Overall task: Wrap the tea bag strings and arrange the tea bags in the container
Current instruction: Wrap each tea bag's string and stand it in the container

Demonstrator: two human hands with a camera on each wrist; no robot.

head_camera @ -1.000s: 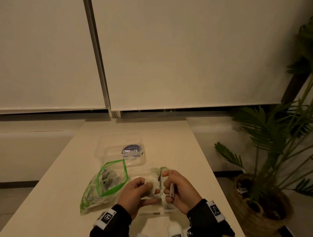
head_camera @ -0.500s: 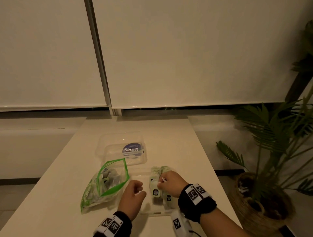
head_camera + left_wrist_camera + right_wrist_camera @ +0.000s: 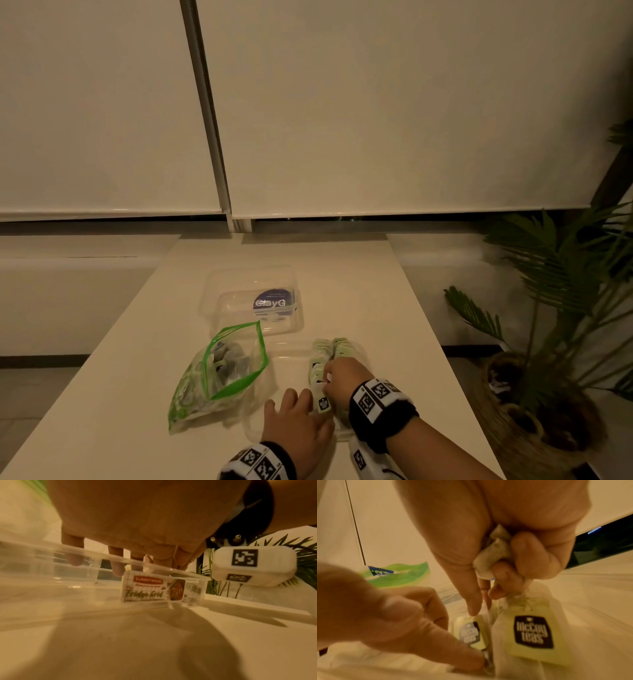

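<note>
My right hand [image 3: 496,555] pinches a folded tea bag [image 3: 493,553], directly above the rows standing in the container [image 3: 291,356]; the free slot lies below my fingertips. My left hand [image 3: 301,421], fingers relaxed, rests beside it.

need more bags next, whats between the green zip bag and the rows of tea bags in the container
In the head view, only the bare left half of the clear container separates the zip bag from the tea bag rows.
</note>
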